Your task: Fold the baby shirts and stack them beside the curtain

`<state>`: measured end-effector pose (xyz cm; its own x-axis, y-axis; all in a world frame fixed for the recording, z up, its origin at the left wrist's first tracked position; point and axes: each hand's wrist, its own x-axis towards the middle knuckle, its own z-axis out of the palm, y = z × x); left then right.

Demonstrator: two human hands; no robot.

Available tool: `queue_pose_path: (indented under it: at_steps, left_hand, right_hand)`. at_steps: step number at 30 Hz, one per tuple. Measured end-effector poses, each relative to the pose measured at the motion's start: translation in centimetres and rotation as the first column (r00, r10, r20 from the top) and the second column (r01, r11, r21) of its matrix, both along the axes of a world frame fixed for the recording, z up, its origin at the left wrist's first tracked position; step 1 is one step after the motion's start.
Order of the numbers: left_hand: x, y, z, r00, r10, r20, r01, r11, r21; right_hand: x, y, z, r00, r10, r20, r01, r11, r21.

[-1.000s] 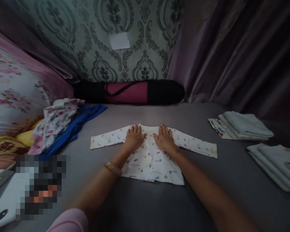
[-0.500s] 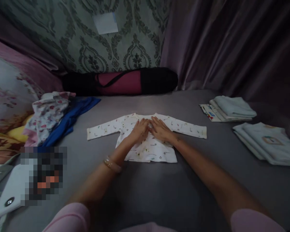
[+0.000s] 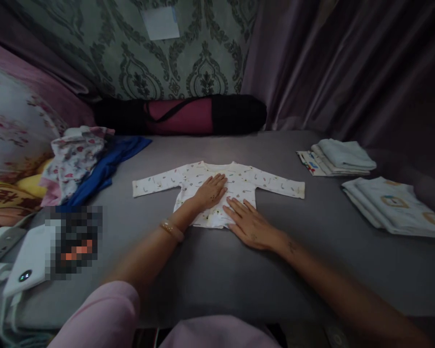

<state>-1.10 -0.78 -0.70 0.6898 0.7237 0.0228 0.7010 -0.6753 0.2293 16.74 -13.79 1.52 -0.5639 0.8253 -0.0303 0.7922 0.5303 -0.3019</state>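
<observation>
At the left edge of the grey bedsheet (image 3: 199, 275), a brown-and-yellow cushion (image 3: 7, 202) bore an unreadable character. Mid-sheet, a printed white long-sleeved shirt (image 3: 235, 186) lay flat beneath the left hand (image 3: 209, 193), fingers nearly together on its chest, and the right hand (image 3: 253, 224), fingers spread at its near hem.

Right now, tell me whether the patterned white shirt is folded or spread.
Spread: the white shirt lies flat, both sleeves stretched outward.

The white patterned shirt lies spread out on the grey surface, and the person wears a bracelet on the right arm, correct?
Wrong side: the head view shows the bracelet on the left arm. The white patterned shirt does lie spread out on the grey surface.
</observation>
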Motion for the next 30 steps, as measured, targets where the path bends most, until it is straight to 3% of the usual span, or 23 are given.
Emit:
queue_pose_path:
  at_steps: [6, 9, 12, 14, 16, 21, 30]
  left_hand:
    - [-0.3, 0.2, 0.6, 0.999, -0.022, -0.035, 0.021, 0.999, -0.03]
    - [0.6, -0.3, 1.8, 0.998, 0.002, -0.067, -0.003, 1.0, -0.02]
    - [2.6, -1.7, 2.6, 0.995, 0.093, -0.036, -0.092, 0.995, 0.042]
    - [3.9, -2.9, 2.3, 0.99, 0.138, 0.001, -0.138, 0.988, 0.07]
    - [4.4, -4.0, 1.5, 0.989, 0.149, 0.007, -0.149, 0.985, 0.089]
    - [3.0, -4.8, -0.4, 0.994, 0.106, -0.026, -0.1, 0.979, 0.176]
    - [2.5, -4.7, 0.1, 0.992, 0.078, -0.098, -0.06, 0.983, 0.176]
  right_hand:
    - [-0.3, -4.5, 1.8, 0.991, 0.103, -0.081, -0.109, 0.992, -0.067]
    - [-0.2, -4.6, 2.6, 0.978, 0.096, -0.185, -0.113, 0.99, -0.083]
    - [-0.1, -2.6, 1.8, 0.948, -0.14, -0.286, 0.147, 0.989, 0.004]
    - [0.0, -1.0, 0.7, 0.905, -0.326, -0.272, 0.364, 0.926, 0.099]
    - [0.2, 0.1, -0.5, 0.899, -0.4, -0.18, 0.426, 0.894, 0.141]
    - [1.0, -0.8, -1.3, 0.954, -0.3, -0.011, 0.3, 0.951, 0.079]
    - [3.6, -5.6, 1.2, 0.988, -0.137, -0.067, 0.126, 0.982, -0.14]
